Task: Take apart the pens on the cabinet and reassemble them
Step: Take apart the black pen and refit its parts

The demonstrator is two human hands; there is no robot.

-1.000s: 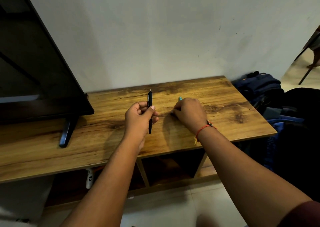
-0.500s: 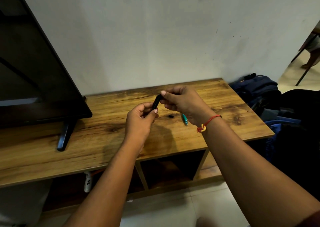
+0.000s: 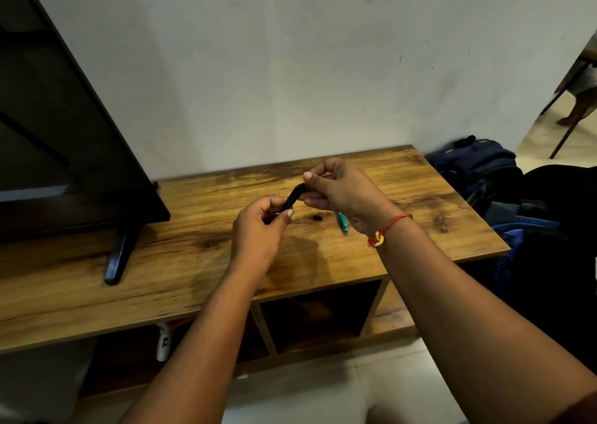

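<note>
Currently in hand: a slim black plastic pen, held tilted in the air above the low wood-grain bench.
Left grip: fingers and thumb curled round the pen's lower end.
Right grip: thumb and forefinger pinching the pen's upper end.
Likely step: pulling or twisting the black pen apart. Which part is coming off is too small to tell.
Loose parts: a small black piece lies on the bench between the two wrists. A teal pen lies just beside it, partly hidden under the right wrist, its tip pointing towards the front edge.
Risk, flying parts: a spring or refill could jump out as the barrel opens, because the pen is held up off the wood. It might bounce to the tiled floor or into the open compartment below.
Risk, rolling: the teal pen and black piece lie unrestrained, so a brush from the right wrist could send them towards the front edge.
Edges: the front edge runs under both forearms. The right edge drops to dark blue backpacks. The back meets the wall.
Open room: there is bare wood right of the teal pen, and more between the left grip and the black television's foot.
</note>
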